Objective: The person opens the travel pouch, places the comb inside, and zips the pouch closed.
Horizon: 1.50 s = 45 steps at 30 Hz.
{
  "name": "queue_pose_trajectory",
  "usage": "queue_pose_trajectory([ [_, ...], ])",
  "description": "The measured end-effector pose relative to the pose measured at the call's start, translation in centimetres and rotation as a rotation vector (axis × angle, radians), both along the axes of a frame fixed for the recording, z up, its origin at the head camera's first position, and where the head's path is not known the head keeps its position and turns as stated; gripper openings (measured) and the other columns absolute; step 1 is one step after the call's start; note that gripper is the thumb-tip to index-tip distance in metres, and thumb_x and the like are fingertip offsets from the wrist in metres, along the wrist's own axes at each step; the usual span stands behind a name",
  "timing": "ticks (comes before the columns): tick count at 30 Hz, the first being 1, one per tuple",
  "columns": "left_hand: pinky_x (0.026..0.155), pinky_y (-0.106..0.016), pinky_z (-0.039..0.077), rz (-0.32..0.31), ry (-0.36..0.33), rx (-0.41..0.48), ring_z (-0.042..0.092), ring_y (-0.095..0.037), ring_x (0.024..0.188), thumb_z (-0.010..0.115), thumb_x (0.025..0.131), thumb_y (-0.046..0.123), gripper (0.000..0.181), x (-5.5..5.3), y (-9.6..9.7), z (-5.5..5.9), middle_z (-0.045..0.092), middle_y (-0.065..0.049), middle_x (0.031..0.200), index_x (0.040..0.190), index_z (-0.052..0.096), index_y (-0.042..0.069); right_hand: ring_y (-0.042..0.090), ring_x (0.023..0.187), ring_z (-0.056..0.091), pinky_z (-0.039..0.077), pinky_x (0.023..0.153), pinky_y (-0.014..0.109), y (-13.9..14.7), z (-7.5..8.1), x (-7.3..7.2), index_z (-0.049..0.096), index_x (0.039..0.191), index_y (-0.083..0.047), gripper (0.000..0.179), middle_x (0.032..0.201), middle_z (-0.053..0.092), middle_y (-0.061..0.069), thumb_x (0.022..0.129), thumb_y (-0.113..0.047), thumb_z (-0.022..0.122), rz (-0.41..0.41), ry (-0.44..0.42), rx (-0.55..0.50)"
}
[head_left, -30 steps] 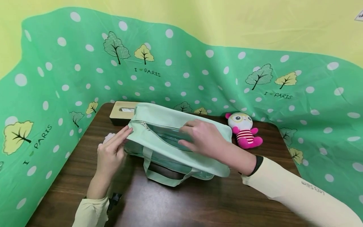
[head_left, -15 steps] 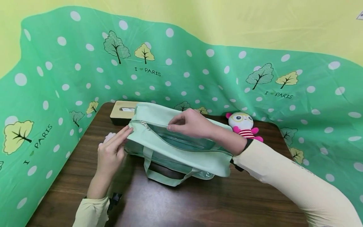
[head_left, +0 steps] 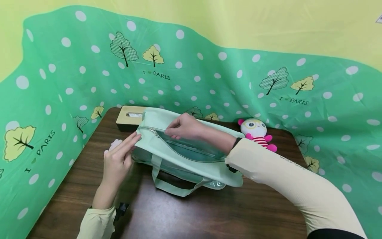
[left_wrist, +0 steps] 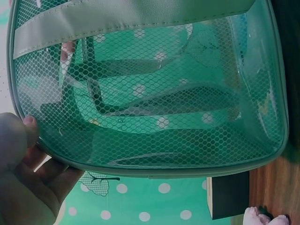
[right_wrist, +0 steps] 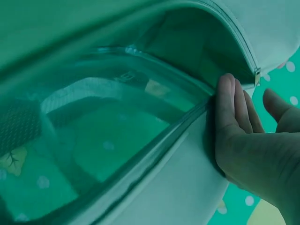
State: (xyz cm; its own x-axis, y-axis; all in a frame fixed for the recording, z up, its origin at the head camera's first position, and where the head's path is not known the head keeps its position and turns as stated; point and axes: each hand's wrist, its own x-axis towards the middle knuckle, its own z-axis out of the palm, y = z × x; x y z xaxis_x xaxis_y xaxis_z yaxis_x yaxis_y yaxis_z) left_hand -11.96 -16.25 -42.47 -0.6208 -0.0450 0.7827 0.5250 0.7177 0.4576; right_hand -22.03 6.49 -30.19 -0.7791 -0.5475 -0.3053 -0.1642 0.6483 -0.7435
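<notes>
A pale green bag [head_left: 206, 171] with clear, mesh-patterned sides stands on the table, its top zipper partly undone. My left hand [head_left: 117, 162] holds the bag's left end; in the left wrist view the thumb [left_wrist: 30, 123] rests at the piped rim and the fingers go behind it. Over the opening is my right hand [head_left: 188, 126], its fingertips near the zipper pull [head_left: 155, 133]. In the right wrist view its straight fingers [right_wrist: 229, 101] lie along the opening's edge, with the thumb held apart. The bag's inside shows clear plastic walls. One strap handle [head_left: 174, 190] hangs at the front.
Behind the bag's left end sits a tissue box [head_left: 123, 118] with a wooden top. A pink and white plush toy [head_left: 255, 132] is at the back right, partly behind the right sleeve. Something pale pink [head_left: 114, 145] lies beyond the left hand. A patterned curtain [head_left: 209, 79] surrounds the dark wooden table [head_left: 226, 212].
My right hand has moved left across the opening, from the bag's right half toward the zipper pull. My left hand and the bag have stayed in place.
</notes>
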Motion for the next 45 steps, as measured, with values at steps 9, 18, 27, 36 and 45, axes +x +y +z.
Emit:
queue_pose_trajectory([
  [9,0.051,-0.021,0.036,0.005,-0.004,-0.017,0.076,-0.033,0.095,0.072,0.086,-0.013,0.038,-0.1,-0.1,-0.2,0.075,-0.014,0.12,0.119,0.078,0.005,0.009,0.068,0.069,0.058,0.076,0.027,-2.5,-0.8,0.2,0.082,0.104,-0.004,0.023,0.09,0.08,0.012,0.098,-0.024,0.074,-0.056,0.004,0.05],
  [18,0.062,-0.022,0.044,-0.009,-0.02,-0.028,0.076,-0.031,0.097,0.069,0.088,-0.012,0.034,-0.1,-0.2,-0.2,0.074,-0.016,0.121,0.118,0.077,0.002,0.025,0.082,0.076,0.059,0.072,0.028,-3.2,-1.2,0.3,0.082,0.102,-0.002,0.018,0.08,0.078,0.007,0.096,-0.018,0.075,-0.091,-0.013,0.04],
  [27,0.057,-0.024,0.043,0.008,-0.018,-0.029,0.076,-0.032,0.095,0.07,0.088,-0.012,0.035,-0.1,-0.1,-0.2,0.075,-0.015,0.121,0.119,0.077,0.004,0.019,0.077,0.073,0.061,0.076,0.032,-3.1,-0.5,0.1,0.078,0.107,0.005,0.017,0.088,0.077,0.016,0.099,-0.007,0.069,-0.136,-0.138,-0.017],
  [36,0.048,-0.023,0.035,0.026,-0.016,-0.027,0.076,-0.033,0.093,0.069,0.089,-0.012,0.037,-0.1,0.0,-0.1,0.075,-0.013,0.121,0.121,0.078,0.006,0.02,0.071,0.073,0.061,0.078,0.035,-2.2,0.4,-0.3,0.076,0.109,0.009,0.017,0.074,0.072,0.007,0.099,-0.003,0.068,-0.162,-0.24,-0.06],
  [45,0.044,-0.021,0.025,0.022,-0.017,-0.021,0.076,-0.034,0.094,0.069,0.091,-0.008,0.033,-0.3,-0.1,-0.1,0.075,-0.014,0.12,0.119,0.078,0.005,0.014,0.065,0.07,0.061,0.08,0.036,-1.1,0.7,-0.5,0.075,0.108,0.008,0.016,0.074,0.073,0.007,0.099,-0.003,0.068,-0.167,-0.273,-0.063],
])
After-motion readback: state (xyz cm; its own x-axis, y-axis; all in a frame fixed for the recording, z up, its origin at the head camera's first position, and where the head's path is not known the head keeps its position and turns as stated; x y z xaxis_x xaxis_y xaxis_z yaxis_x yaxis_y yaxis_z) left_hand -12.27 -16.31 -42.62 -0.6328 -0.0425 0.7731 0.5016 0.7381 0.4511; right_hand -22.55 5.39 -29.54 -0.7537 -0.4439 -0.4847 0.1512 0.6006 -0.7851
